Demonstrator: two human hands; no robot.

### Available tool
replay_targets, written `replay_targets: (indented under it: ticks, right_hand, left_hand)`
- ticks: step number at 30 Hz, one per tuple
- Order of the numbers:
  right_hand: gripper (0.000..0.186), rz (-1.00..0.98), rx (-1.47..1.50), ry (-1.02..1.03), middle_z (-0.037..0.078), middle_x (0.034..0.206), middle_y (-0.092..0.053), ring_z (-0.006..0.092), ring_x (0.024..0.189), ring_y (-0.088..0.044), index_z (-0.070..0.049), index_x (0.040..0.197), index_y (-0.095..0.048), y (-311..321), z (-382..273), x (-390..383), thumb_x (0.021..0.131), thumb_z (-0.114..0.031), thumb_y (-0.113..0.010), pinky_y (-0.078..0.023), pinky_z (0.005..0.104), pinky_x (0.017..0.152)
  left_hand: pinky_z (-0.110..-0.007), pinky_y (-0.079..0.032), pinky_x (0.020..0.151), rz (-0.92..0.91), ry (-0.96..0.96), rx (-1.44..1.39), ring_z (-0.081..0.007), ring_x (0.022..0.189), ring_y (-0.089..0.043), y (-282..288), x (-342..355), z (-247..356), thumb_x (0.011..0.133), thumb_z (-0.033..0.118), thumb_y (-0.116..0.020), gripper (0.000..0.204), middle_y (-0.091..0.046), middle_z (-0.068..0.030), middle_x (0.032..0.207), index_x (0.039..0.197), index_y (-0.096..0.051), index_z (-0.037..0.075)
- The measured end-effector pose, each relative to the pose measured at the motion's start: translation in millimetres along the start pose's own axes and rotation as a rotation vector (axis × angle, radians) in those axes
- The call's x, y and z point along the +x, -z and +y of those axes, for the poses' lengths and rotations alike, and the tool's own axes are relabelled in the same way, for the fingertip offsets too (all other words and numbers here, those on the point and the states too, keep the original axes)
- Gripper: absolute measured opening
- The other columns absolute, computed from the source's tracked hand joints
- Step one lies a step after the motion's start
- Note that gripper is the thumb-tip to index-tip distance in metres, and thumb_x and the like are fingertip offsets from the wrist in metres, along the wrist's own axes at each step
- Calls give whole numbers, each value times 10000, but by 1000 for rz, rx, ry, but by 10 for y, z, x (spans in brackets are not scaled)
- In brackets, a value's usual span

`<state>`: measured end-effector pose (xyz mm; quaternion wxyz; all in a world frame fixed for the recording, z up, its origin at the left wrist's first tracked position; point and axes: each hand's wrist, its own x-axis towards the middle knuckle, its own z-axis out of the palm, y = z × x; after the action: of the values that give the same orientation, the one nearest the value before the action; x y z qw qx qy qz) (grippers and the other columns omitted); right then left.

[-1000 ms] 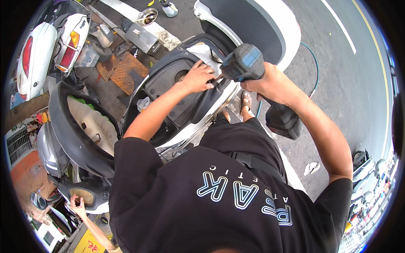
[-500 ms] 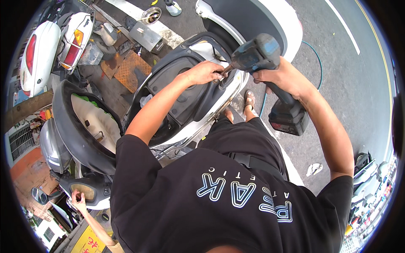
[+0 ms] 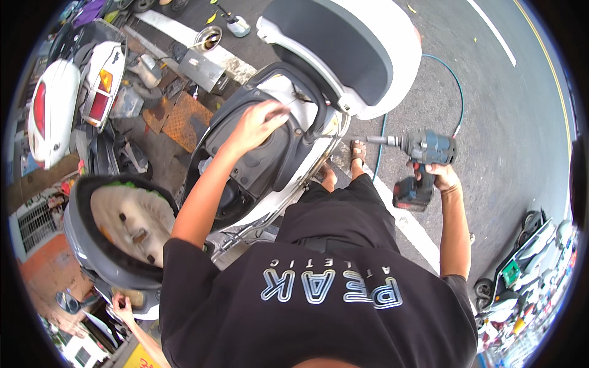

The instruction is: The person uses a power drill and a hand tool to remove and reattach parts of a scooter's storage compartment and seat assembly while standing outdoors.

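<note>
Right hand, fingers clamped on cordless driver right of scooter; careless swing could scratch scooter; left hand over scooter, fingers blurred, can't tell if gripping.

The left hand is stretched far, loosely bent; the right hand is held rightward, curled in a grip.

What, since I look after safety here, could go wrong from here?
If the driver slips from the right hand, it could hit the sandalled foot. Its bit points toward the scooter, so a careless swing might scratch it. The hose runs close by that foot and may trip the wearer.
</note>
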<state>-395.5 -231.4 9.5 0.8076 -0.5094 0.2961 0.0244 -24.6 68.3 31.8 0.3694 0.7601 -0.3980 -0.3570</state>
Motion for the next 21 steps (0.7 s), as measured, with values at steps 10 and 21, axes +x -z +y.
replay_targets:
  ticks: [10,21]
  right_hand:
    - [368,361,378,-508,88,898,-647,163,645,-591,-8,1059,-577,1371,2285,175,818,-276,-650,-502,291,567]
    - [273,475,337,-629,99,787,-651,183,616,-621,5,895,-643,2185,4228,1827,729,-196,-726,-525,298,556]
  left_hand:
    - [-394,-385,954,-32,26,512,-343,1114,-484,-324,-434,-579,761,93,-637,352,-535,-154,1171,1097,-559,26]
    - [-451,-321,963,161,104,783,-381,1101,-447,-666,-557,-996,882,334,-478,410,-474,-233,1170,1084,-531,-18]
